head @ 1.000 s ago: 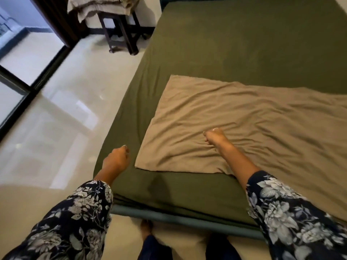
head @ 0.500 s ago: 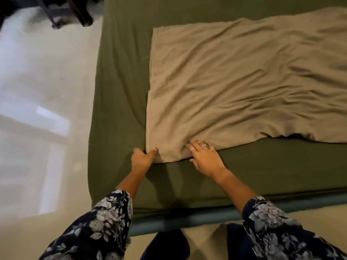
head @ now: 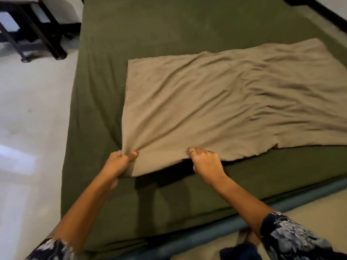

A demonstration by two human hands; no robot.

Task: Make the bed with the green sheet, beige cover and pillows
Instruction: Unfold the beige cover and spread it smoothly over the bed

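Note:
A dark green sheet (head: 169, 30) covers the mattress. On it lies a folded, wrinkled beige cover (head: 216, 102), reaching off the right edge of view. My left hand (head: 120, 162) pinches the cover's near left corner and holds it lifted off the sheet. My right hand (head: 206, 162) grips the near edge a little to the right, with its fingers curled under the cloth. A dark shadow shows beneath the raised edge. No pillows are in view.
A dark wooden stool or table (head: 37, 34) stands on the pale tiled floor (head: 28, 128) at the upper left. The blue-grey bed frame (head: 225, 228) runs along the near edge. My feet show at the bottom right.
Both hands have gone from resting at the cover's near edge to gripping it, and the near left corner is now lifted off the sheet. My view has shifted left and up.

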